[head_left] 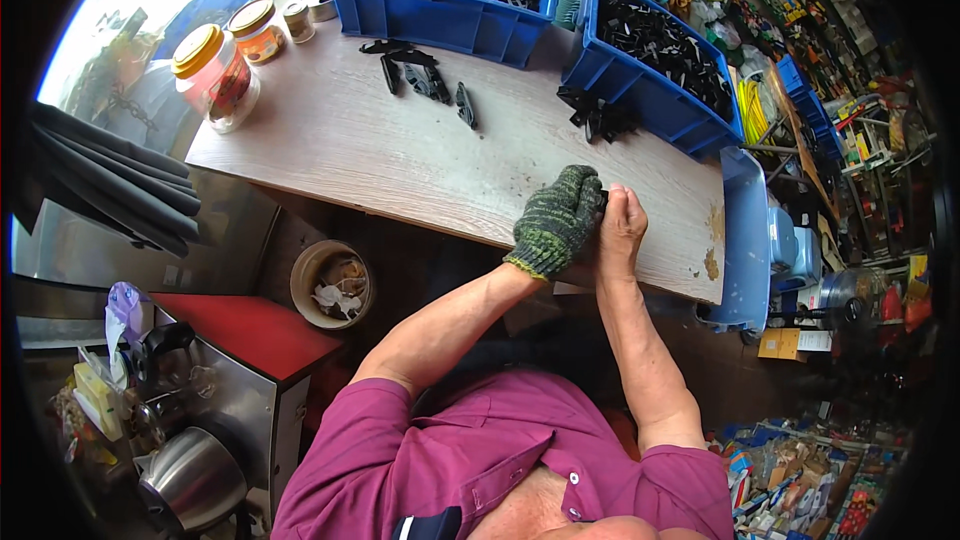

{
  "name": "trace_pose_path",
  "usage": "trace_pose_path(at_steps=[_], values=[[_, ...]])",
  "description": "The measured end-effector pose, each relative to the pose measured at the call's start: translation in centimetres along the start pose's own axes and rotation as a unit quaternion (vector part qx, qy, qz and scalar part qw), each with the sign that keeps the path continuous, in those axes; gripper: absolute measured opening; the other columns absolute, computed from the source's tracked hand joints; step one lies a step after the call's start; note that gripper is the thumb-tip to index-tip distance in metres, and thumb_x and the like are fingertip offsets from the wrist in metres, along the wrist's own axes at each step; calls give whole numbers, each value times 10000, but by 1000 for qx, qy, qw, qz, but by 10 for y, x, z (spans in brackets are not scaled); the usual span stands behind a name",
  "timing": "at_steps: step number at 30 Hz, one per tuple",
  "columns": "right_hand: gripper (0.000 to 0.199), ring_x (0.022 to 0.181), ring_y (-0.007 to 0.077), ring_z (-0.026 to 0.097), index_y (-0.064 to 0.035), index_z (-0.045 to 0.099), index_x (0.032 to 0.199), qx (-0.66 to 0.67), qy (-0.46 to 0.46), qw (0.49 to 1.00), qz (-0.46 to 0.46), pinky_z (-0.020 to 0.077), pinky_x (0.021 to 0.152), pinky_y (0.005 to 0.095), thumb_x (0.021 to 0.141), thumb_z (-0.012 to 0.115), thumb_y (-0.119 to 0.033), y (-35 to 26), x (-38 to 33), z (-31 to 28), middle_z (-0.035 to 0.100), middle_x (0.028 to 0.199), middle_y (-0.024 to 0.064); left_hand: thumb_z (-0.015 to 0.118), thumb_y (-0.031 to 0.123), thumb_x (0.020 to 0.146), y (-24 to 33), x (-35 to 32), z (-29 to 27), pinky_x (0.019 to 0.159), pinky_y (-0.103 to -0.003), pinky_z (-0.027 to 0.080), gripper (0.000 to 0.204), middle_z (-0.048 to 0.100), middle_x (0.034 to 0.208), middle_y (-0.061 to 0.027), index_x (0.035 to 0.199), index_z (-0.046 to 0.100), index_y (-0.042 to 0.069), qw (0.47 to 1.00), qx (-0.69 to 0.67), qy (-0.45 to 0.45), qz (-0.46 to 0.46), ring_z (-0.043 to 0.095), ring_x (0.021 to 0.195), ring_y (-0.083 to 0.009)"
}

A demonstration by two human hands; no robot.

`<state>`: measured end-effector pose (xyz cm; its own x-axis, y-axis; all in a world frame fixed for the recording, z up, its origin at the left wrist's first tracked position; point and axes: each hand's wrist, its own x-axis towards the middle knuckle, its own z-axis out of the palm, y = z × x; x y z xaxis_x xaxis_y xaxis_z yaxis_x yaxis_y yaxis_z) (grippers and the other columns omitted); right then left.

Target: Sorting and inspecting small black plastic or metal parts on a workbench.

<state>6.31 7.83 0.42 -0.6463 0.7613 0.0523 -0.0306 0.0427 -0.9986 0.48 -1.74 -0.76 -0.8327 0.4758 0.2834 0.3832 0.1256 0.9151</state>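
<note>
My left hand (558,219) wears a dark green knitted glove and is closed near the front edge of the wooden table (380,155). My bare right hand (621,227) presses against it, fingers curled. Between the two hands a small black part (603,198) barely shows; most of it is hidden by the fingers. Loose black plastic parts (425,78) lie farther back on the table, and a small heap of black parts (596,115) sits in front of the right bin.
Two blue bins (440,15) (640,90) full of black parts stand at the table's far edge. Jars with yellow lids (215,75) stand at the far left. A round pail (330,283) sits under the table, a light blue tray (745,240) at its right end, a kettle (190,480) lower left.
</note>
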Motion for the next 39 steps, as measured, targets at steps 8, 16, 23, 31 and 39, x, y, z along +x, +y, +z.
trace_pose_path(at_steps=[8,16,23,31,39], values=[[303,430,161,523,-78,493,817,77,5,995,69,515,412,336,1018,503,-305,-16,-9,19,526,631,44,531,223,1007,3,8,-40,792,-471,514,246,677,1039,-186,1132,646,46,999,27,-33,-14,651,935,-394],[247,413,151,494,-103,535,858,94,25,991,90,434,375,293,992,525,-310,-14,-9,18,523,658,9,540,208,1002,2,12,-36,775,-460,520,235,671,1050,-171,1130,660,51,998,26,-53,-19,658,926,-364],[315,648,68,338,-98,468,709,-14,52,998,-40,308,576,275,991,537,-219,-12,-7,13,375,691,-62,555,143,976,4,-4,7,803,-448,534,281,614,1222,-185,1221,584,11,994,81,-1,66,633,995,-375],[295,488,110,455,-77,487,755,92,25,992,77,451,460,298,993,538,-244,-17,-10,21,450,634,-10,563,97,954,-16,6,-25,767,-447,531,254,654,1114,-168,1182,626,5,992,33,-17,124,663,943,-326],[238,461,102,434,-95,563,819,8,27,999,-26,381,419,277,991,523,-255,1,6,16,476,632,-25,550,148,993,-12,10,-14,773,-444,520,245,670,1054,-153,1180,646,22,985,53,62,153,663,927,-319]])
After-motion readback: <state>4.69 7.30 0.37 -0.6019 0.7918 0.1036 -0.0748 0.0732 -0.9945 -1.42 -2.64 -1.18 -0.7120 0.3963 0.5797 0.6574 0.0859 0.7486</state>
